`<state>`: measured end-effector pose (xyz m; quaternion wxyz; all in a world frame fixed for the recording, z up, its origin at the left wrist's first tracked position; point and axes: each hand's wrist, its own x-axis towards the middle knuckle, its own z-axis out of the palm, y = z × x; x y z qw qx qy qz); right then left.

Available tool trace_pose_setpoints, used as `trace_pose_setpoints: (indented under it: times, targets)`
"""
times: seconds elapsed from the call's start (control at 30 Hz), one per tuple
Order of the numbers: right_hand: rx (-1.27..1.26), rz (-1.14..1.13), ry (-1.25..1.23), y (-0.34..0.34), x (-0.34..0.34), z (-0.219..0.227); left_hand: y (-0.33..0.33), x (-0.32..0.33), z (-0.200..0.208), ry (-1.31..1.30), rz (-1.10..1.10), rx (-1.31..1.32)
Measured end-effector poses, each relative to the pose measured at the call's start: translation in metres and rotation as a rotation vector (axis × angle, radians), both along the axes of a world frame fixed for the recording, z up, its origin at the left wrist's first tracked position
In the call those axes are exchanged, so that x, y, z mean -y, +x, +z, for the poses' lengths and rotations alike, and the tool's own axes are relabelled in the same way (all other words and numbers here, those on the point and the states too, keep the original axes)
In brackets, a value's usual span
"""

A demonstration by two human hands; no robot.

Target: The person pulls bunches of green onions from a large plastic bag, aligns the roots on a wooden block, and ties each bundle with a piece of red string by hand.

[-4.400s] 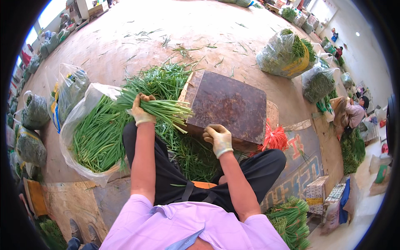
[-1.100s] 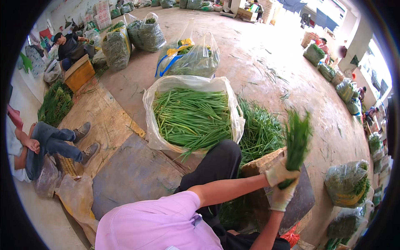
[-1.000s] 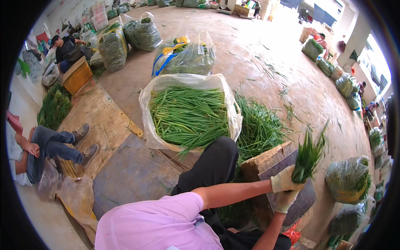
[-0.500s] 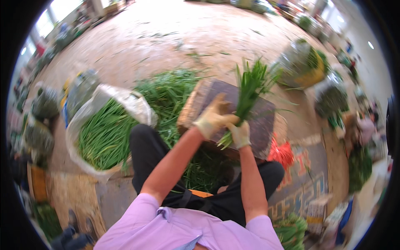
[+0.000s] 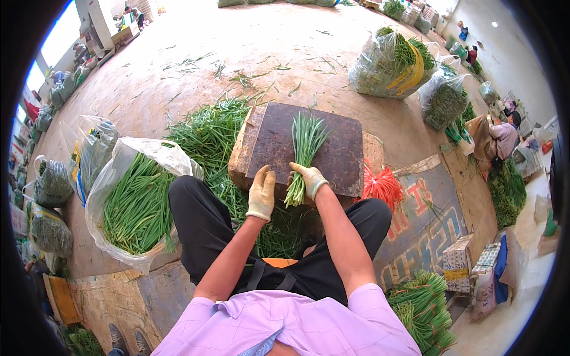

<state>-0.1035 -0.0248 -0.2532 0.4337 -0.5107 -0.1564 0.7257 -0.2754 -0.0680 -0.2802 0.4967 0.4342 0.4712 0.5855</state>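
Note:
My right hand (image 5: 310, 179), in a pale work glove, is closed round a bunch of green chives (image 5: 306, 142). The bunch's leafy tips point away from me, over a dark flat board (image 5: 273, 136) on a low block. Its cut ends stick out on my side of the hand, past the board's near edge. My left hand (image 5: 261, 193), also gloved, is open just left of the bunch and apart from it, its fingers stretched forward near the board's front left corner.
A white plastic bag (image 5: 178, 155) full of chives stands by my left knee. Loose chives (image 5: 208, 133) are heaped beside the block. Red plastic ties (image 5: 382, 188) hang at its right. Tied bundles (image 5: 418, 308) lie at lower right. Filled bags (image 5: 374, 68) stand at far right.
The bunch has come down from a raised, tilted hold to lie over the board. My left hand has let go of it and drawn away to the left. The view has shifted too.

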Motion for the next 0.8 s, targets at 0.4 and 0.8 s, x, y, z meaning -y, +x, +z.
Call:
trace_pose_setpoints:
  times: [0.4,0.8]
  targets:
    - [0.287,-0.07,0.252,-0.021,-0.008,-0.006,0.016,0.003,0.049,0.156,-0.028,-0.887]
    - [0.238,-0.319,0.268,0.021,-0.041,-0.004,-0.013,0.02,0.03,0.132,0.1,-0.526]
